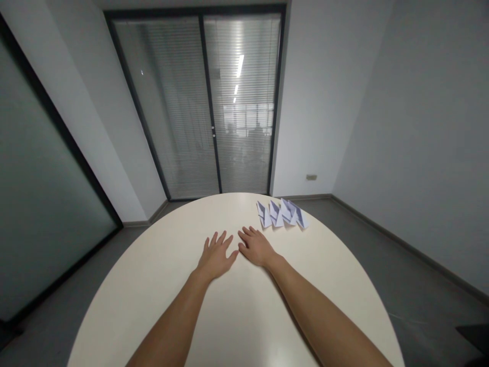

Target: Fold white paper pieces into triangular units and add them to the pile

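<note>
Several folded white paper boats (275,214) stand in a row near the far right edge of the round table (160,275). The two at the right end overlap. My left hand (217,256) is palm down over the middle of the table, its fingers spread and holding nothing. Just to its right, my right hand (256,246) is also palm down with fingers apart and nothing in it. It is the closer hand to the paper boats, a short way in front of them and not touching.
Beyond the table is a dark-framed glass partition (212,102) with blinds. A wall socket (311,177) sits low on the back wall. At the left is a frosted glass panel (42,168). Part of a dark object (473,336) shows at the lower right.
</note>
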`<act>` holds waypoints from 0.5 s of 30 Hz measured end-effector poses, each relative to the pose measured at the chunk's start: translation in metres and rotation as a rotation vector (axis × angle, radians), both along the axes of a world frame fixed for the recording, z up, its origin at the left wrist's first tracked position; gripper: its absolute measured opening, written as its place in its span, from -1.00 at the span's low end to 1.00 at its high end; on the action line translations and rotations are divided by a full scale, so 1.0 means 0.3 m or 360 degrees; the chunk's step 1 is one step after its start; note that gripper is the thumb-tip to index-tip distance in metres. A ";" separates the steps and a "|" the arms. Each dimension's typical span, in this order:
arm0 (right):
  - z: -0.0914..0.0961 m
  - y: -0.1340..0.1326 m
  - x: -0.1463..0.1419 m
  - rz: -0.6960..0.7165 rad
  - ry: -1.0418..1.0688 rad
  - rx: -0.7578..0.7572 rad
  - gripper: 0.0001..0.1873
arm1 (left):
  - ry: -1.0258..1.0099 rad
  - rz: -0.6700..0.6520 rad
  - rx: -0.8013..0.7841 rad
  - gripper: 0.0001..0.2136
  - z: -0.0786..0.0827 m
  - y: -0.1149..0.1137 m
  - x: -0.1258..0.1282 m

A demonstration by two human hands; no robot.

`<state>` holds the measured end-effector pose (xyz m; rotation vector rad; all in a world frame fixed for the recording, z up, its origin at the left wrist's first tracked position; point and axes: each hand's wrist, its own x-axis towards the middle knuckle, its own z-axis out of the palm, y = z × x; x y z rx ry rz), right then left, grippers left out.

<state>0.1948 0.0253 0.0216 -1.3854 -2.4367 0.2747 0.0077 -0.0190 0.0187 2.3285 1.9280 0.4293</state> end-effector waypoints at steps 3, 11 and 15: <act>0.001 -0.002 0.000 0.0005 -0.0004 0.0013 -0.43 | -0.0047 -0.0004 0.0031 -0.45 -0.004 -0.001 -0.003; 0.020 -0.011 -0.012 -0.0052 0.0019 0.0165 -0.53 | 0.0019 -0.0005 0.0019 -0.45 -0.011 0.004 -0.006; 0.040 -0.013 -0.024 -0.0437 0.0084 0.0447 -0.60 | 0.0028 0.0003 -0.0011 -0.43 -0.017 0.007 -0.009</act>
